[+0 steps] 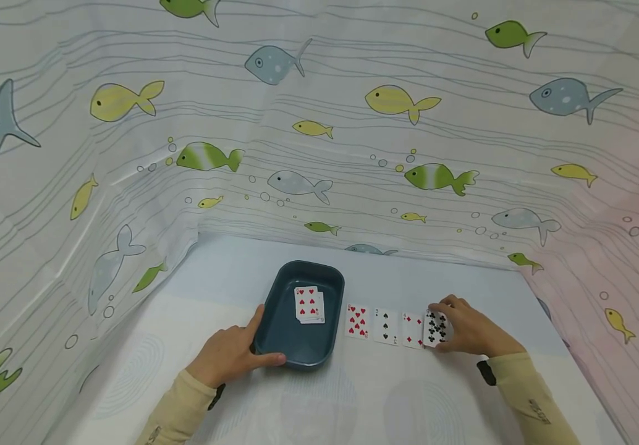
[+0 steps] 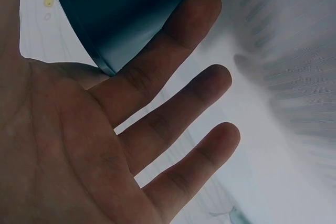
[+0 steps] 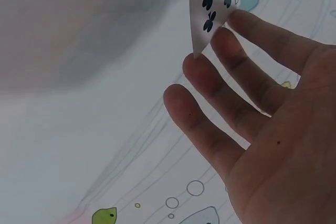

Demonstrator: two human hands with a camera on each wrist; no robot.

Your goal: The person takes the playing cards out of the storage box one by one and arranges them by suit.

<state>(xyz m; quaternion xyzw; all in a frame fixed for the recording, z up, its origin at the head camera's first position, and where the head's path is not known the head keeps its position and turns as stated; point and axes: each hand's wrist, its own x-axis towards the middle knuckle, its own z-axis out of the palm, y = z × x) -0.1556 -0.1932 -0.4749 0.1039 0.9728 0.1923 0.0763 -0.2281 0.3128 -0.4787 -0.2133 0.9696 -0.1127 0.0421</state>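
Observation:
A dark blue tray [image 1: 266,334] stands on the table with a few playing cards inside, a red heart card [image 1: 305,303] on top. My left hand [image 1: 229,352] rests against its near left corner, thumb along the front and a finger up the left side. In the left wrist view the other fingers [image 2: 173,111] are straight and spread beside the tray. My right hand [image 1: 466,327] pinches a black club card [image 1: 436,327] by its edges, at the right end of a row. The right wrist view shows this club card [image 3: 207,11] tilted at the fingertips.
Left of the club card lie a diamond card [image 1: 411,330], a spade card [image 1: 386,327] and a heart card [image 1: 357,322] beside the tray. The white table [image 1: 319,408] is enclosed by fish-printed curtains [image 1: 347,142] at the back and sides.

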